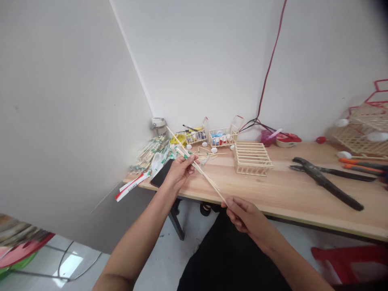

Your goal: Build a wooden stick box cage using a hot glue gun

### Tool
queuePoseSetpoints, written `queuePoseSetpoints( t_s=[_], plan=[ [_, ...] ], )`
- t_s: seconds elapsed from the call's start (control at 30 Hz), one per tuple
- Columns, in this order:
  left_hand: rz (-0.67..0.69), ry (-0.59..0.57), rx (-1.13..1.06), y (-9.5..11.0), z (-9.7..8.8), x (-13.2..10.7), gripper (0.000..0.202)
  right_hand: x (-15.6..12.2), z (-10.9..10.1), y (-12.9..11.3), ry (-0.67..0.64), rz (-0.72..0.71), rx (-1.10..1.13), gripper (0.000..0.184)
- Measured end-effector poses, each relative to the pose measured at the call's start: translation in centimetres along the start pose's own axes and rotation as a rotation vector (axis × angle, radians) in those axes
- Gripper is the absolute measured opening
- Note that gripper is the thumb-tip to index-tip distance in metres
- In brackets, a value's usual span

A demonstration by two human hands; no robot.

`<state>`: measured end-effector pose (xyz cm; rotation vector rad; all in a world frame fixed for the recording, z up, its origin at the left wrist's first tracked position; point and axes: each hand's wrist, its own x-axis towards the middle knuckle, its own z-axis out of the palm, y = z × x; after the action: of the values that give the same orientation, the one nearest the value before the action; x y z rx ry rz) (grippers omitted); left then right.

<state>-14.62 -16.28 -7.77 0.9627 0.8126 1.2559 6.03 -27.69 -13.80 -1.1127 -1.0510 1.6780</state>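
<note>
Thin wooden sticks [209, 180] run slantwise between my two hands above the front of the table. My left hand [182, 169] is closed in a pinch around several of them near their middle, and one long stick reaches up past the fingers. At the lower end, my right hand [247, 214] pinches the tip of one stick between thumb and fingers. Beyond the hands, a small crate built of sticks [253, 157] sits on the table. Nearest to my left hand lie a dark phone [162, 173] and a pile of wrapped sticks [151, 151].
Two small stick carts [222, 138] with white wheels hold small colored pieces along the wall. Black-handled cutters [327, 184] lie to the right on the wooden table [291, 198]. A bowl [287, 140] and a larger stick model [363, 129] stand farther back. A red cable [273, 56] hangs down.
</note>
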Motion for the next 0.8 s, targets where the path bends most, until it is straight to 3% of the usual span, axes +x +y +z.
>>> queuePoseSetpoints(
  t_s=[0.23,0.57,0.67,0.8],
  plan=[
    [-0.024,-0.021,0.031,-0.3,-1.0,-1.3,0.044,-0.4,0.0,0.8,-0.058,0.021,-0.03,0.062],
    [0.115,-0.037,0.137,-0.1,-0.4,-2.0,0.047,0.4,0.7,1.5,-0.072,0.012,-0.072,0.063],
    [0.236,0.082,0.217,1.9,-1.5,-0.9,0.045,0.9,0.8,1.1,-0.079,-0.057,-0.207,0.069],
    [0.483,0.37,0.353,8.0,-3.8,2.4,0.033,1.9,0.2,0.6,-0.141,-0.112,-0.312,0.069]
  ],
)
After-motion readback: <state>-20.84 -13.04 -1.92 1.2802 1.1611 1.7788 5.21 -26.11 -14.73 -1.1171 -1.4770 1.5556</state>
